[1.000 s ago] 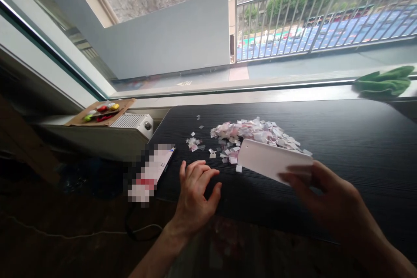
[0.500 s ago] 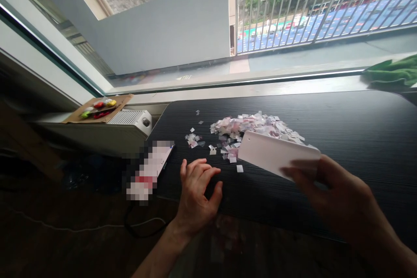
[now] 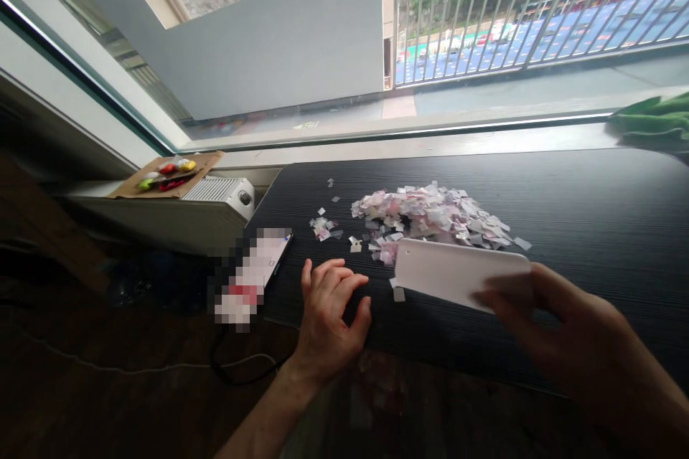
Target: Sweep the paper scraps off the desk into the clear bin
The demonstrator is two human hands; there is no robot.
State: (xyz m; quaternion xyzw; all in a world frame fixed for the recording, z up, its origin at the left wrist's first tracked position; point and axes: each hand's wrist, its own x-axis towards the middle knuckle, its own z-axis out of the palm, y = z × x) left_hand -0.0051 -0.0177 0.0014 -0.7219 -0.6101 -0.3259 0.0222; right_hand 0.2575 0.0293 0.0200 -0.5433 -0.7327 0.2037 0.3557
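Observation:
My right hand (image 3: 570,330) grips a thin white rectangular plate (image 3: 457,274) by its right end, thumb on the near side. The plate has rounded corners and a small hole near its far left corner. It is tilted at the near edge of a pile of small square film pieces (image 3: 430,211), pale pink and whitish, and hides part of them. Touching the plate's lower left side is a loose square piece (image 3: 398,295). To the left, my left hand (image 3: 331,315) rests on the black table (image 3: 581,208), holding nothing, its fingers curved and apart.
A smaller cluster of square pieces (image 3: 323,228) lies left of the pile. A phone-like device (image 3: 263,258), partly blurred out, sits at the table's left edge. Beyond are a radiator (image 3: 220,190) with cardboard (image 3: 129,186) on it, a window, and a green cloth (image 3: 657,118).
My right hand has drawn the plate slightly toward me, uncovering more of the pile's near right edge. My left hand stays in place on the table. The view has shifted slightly.

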